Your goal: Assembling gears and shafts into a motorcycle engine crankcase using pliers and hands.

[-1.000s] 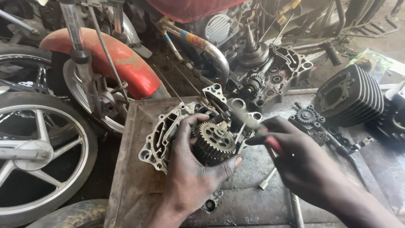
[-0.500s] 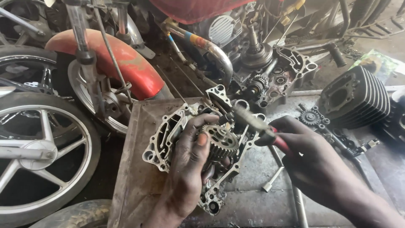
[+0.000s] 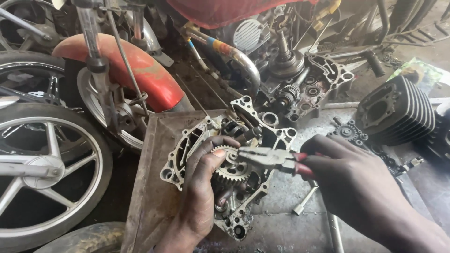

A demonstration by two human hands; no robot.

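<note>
In the head view, an aluminium engine crankcase half [image 3: 225,173] lies in the lower centre of the frame on a rusty metal tray [image 3: 150,197]. The left hand [image 3: 201,192] rests on it from below, thumb and fingers pressed around a toothed gear [image 3: 230,168] seated in the case, so this hand is closed on the gear. The right hand [image 3: 356,182] comes in from the right side of the frame, wrapped tight around the red grips of a pair of pliers [image 3: 267,158] whose nose points left and meets the gear's upper edge; whether the nose pinches anything cannot be told. A small wrench [image 3: 304,201] lies on the floor just below the right hand. At the upper centre sits another open engine case [image 3: 309,84], a finned cylinder [image 3: 398,112] lies at the right edge, and a red mudguard [image 3: 140,70] over a spoked wheel [image 3: 47,164] fills the left
</note>
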